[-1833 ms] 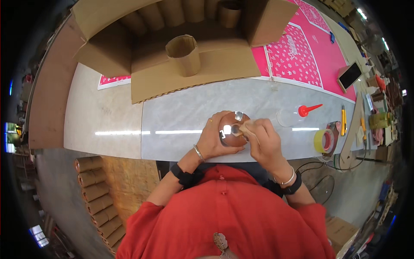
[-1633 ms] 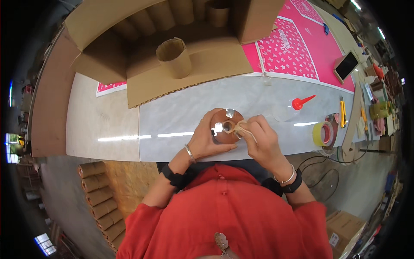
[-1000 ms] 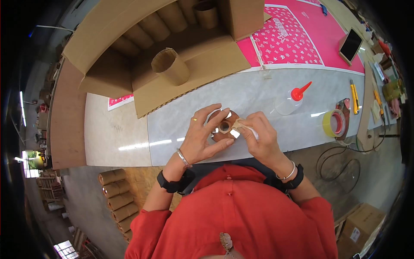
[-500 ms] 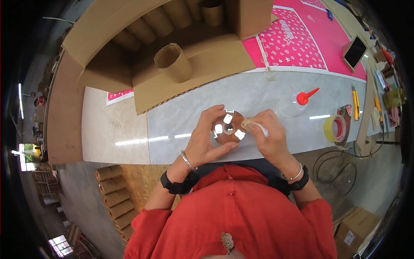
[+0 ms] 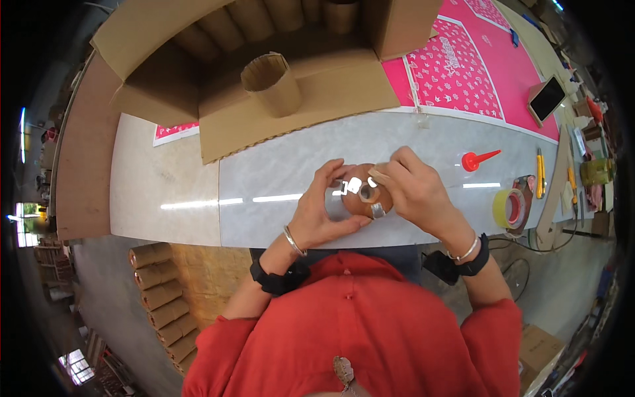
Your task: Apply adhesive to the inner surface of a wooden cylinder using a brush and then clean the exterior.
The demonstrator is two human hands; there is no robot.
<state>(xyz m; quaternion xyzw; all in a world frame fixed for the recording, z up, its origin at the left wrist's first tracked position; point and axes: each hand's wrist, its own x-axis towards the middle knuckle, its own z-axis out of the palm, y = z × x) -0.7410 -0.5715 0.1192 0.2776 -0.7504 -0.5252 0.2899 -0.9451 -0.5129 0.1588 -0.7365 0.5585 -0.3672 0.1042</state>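
A shiny brown disc [image 5: 356,205] with a hole in its middle is held just above the grey tabletop, light glinting off its face. My left hand [image 5: 316,210] curls round its left side, thumb at the near edge and fingers at the far edge. My right hand [image 5: 421,197] is closed at the disc's upper right, with a small beige wad [image 5: 378,175] between thumb and fingers against the face. What that wad is made of I cannot make out. To the right of my right hand is a bottle's red pointed nozzle [image 5: 472,161]; its clear body hardly shows.
An open cardboard box [image 5: 291,135] of brown tubes stands at the back, with one cardboard tube [image 5: 276,89] upright on its flap. On the right lie a yellow tape roll [image 5: 503,208], a yellow cutter [image 5: 540,175] and a phone [image 5: 546,100]. Rolls [image 5: 157,296] are stacked at lower left.
The disc has shifted slightly right and looks turned or tilted in my left hand. My right hand has moved with the wad from the disc's right edge to its upper right.
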